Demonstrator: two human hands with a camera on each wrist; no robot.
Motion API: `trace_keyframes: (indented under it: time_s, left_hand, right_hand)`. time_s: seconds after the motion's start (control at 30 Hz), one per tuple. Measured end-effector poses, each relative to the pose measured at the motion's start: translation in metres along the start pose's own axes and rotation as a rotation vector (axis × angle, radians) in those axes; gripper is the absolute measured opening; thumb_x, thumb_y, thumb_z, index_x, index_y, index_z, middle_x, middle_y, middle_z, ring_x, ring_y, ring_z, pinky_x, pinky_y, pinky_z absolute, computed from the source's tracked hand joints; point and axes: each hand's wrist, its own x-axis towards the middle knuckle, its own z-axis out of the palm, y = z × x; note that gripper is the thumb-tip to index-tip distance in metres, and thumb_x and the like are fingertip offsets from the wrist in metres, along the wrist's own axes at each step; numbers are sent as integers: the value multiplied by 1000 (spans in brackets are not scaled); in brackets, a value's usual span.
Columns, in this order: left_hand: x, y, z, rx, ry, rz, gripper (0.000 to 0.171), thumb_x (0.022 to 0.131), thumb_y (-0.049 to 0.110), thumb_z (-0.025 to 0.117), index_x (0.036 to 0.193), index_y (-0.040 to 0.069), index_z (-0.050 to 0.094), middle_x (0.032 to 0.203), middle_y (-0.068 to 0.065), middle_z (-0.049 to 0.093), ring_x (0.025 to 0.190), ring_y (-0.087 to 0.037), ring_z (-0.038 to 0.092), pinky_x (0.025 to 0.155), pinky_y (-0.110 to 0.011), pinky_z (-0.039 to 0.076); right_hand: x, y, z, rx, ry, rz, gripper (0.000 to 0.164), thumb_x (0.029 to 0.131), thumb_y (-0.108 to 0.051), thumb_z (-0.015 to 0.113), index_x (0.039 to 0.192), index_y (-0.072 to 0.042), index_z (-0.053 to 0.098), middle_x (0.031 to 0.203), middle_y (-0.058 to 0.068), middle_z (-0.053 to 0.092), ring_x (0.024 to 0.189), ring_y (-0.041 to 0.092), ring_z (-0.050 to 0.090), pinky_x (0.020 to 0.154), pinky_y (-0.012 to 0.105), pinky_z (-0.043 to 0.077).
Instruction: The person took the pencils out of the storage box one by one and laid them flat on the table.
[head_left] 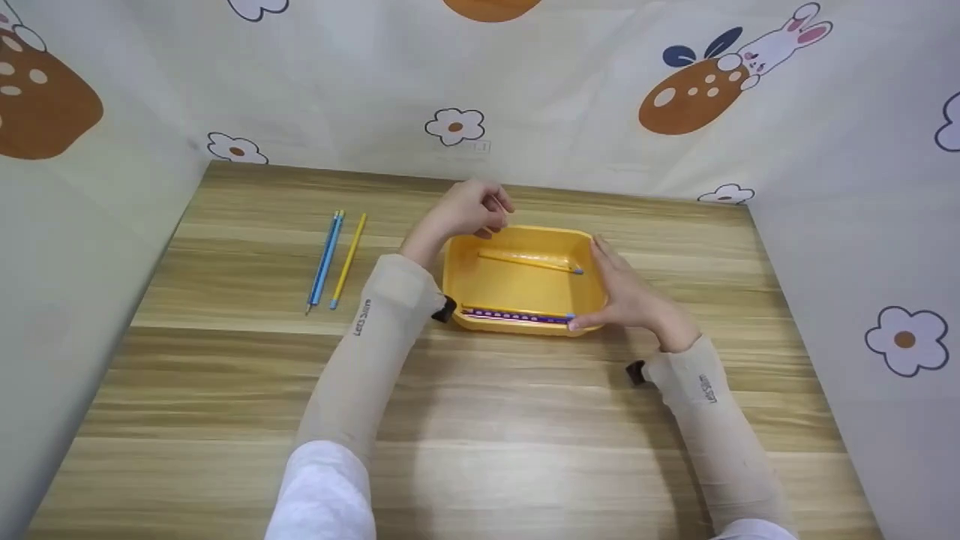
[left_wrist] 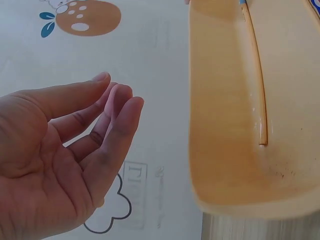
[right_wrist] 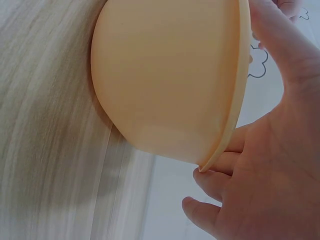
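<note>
A yellow plastic bin [head_left: 525, 289] sits on the table. Inside, a yellow pencil [head_left: 531, 262] with a blue end lies near the far wall, and a purple patterned pencil [head_left: 514, 316] lies along the near wall beside another yellow one. My left hand [head_left: 472, 210] hovers over the bin's far left corner; in the left wrist view its fingers [left_wrist: 125, 125] are loosely bent with nothing between them. My right hand [head_left: 630, 292] holds the bin's right end, thumb at the near corner. In the right wrist view, fingertips [right_wrist: 212, 182] bend round the rim.
Left of the bin, two blue pencils [head_left: 325, 259] lie side by side on the wooden table [head_left: 525, 450]. A yellow pencil [head_left: 349, 262] lies just right of them. Printed curtains [head_left: 360, 82] enclose the table at the back and both sides.
</note>
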Motion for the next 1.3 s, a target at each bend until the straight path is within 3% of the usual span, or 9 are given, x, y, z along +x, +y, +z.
trace_keyframes:
  time_s: [0.13,0.33,0.57,0.77,0.93,1.17,1.3]
  left_hand:
    - [5,4,6,25,-46,-4,21,97,7,62,117,2,64,96,-5,60,91,-22,65,85,-34,61]
    - [15,9,14,36,-80,42,21,97,6,60,118,1,64,97,-7,62,101,-32,67,86,-35,61]
    - [27,7,24,-8,-106,38,23,97,6,62,119,-1,65,95,-6,62,97,-27,68,87,-36,61]
    - [36,0,30,-11,-188,10,27,98,9,62,122,-2,65,110,-13,68,103,-27,67,94,-39,59]
    - [40,-8,33,-22,-202,14,26,98,9,61,121,-1,67,119,-18,69,104,-25,66,98,-42,57]
    - [44,-19,36,5,-242,-61,22,98,12,63,117,4,70,115,-12,71,101,-22,66,100,-40,55]
    - [45,-23,37,46,-303,-133,24,98,14,63,119,5,70,104,-6,71,87,-15,63,90,-34,54]
  right_hand:
    - [0,0,-1,4,7,-11,141,67,-52,88,157,1,-6,167,17,-12,155,40,-4,126,57,5]
    - [-1,0,-1,1,5,1,143,65,-54,89,158,1,-6,166,19,-13,154,41,-4,126,57,5]
    - [-1,0,1,-11,10,2,144,64,-55,89,158,0,-5,166,17,-13,155,40,-4,126,57,7]
    - [-1,0,0,-10,13,11,145,63,-57,88,158,0,-5,167,17,-12,155,39,-3,127,55,7]
    - [-1,1,-1,-6,16,6,144,63,-56,89,158,0,-4,167,17,-12,155,39,-3,127,56,7]
    - [0,1,1,6,7,2,140,67,-54,88,158,1,-4,167,17,-13,154,41,-5,126,58,5]
    - [0,1,1,6,10,8,141,67,-55,88,158,1,-3,167,17,-12,154,41,-4,126,58,4]
